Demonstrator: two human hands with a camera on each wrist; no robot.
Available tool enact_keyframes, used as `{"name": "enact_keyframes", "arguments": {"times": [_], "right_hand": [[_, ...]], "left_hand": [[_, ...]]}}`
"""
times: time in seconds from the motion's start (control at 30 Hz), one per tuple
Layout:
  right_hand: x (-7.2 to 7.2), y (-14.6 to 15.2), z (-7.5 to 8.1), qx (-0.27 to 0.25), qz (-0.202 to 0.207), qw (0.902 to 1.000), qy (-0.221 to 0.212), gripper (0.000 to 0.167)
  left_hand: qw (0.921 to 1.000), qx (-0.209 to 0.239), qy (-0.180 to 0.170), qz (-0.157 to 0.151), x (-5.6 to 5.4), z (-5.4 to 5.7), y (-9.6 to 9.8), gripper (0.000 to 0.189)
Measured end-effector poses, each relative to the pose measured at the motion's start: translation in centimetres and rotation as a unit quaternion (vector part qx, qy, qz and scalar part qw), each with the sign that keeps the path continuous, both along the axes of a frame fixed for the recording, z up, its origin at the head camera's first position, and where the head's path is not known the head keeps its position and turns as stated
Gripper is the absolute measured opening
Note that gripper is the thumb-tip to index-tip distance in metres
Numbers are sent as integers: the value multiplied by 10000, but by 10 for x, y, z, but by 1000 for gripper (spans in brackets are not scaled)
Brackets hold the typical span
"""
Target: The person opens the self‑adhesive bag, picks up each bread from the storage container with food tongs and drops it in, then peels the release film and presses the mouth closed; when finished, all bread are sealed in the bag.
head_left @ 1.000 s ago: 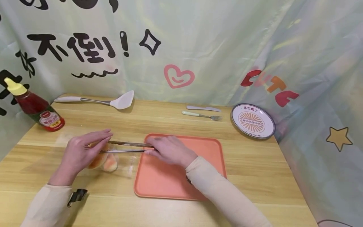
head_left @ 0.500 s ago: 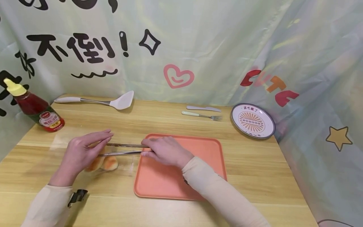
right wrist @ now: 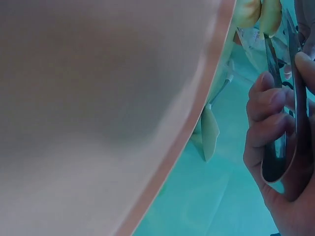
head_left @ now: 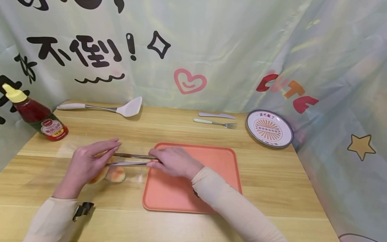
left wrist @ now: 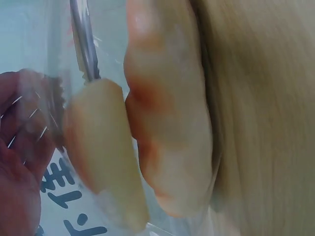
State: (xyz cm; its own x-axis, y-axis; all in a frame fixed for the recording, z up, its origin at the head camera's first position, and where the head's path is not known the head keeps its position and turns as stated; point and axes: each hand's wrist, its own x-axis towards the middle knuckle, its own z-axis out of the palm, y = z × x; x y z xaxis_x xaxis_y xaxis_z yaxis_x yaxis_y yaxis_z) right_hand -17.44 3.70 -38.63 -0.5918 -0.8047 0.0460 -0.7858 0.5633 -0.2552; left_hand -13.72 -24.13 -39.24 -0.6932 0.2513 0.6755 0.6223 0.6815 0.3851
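Observation:
My left hand (head_left: 87,164) pinches a clear plastic bag (head_left: 140,177), its curled fingers seen through the film in the left wrist view. Inside lie bread rolls (head_left: 116,174) with browned tops, partly covered by this hand in the head view. A bumpy, longer roll (left wrist: 170,113) rests by the tabletop, and a smaller roll (left wrist: 106,152) stands beside it at the tips of the metal tongs (head_left: 136,156). My right hand (head_left: 175,161) grips these tongs near their bent end, over the left part of the orange tray (head_left: 211,158). The tongs point left into the bag.
A ketchup bottle (head_left: 39,116) stands at the back left, near a white spatula (head_left: 130,107). A knife (head_left: 216,115) and fork (head_left: 211,122) lie behind the tray. At the back right, a plate (head_left: 285,136) leans close to the printed curtain.
My right hand has shifted slightly left and toward me, pushing the tongs further into the bag. The visible roll has moved and turned a little. My left hand has stayed almost still.

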Motion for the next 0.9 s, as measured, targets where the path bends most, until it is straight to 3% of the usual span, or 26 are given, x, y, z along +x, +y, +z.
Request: {"name": "enact_keyframes", "arguments": {"times": [0.47, 0.9], "right_hand": [[1, -4, 1, 46, 112, 9995, 305, 33], [1, -3, 2, 126, 69, 9998, 121, 36]], "left_hand": [[10000, -47, 18, -28, 1, 0, -3, 38], [10000, -28, 31, -18, -1, -2, -3, 40]]}}
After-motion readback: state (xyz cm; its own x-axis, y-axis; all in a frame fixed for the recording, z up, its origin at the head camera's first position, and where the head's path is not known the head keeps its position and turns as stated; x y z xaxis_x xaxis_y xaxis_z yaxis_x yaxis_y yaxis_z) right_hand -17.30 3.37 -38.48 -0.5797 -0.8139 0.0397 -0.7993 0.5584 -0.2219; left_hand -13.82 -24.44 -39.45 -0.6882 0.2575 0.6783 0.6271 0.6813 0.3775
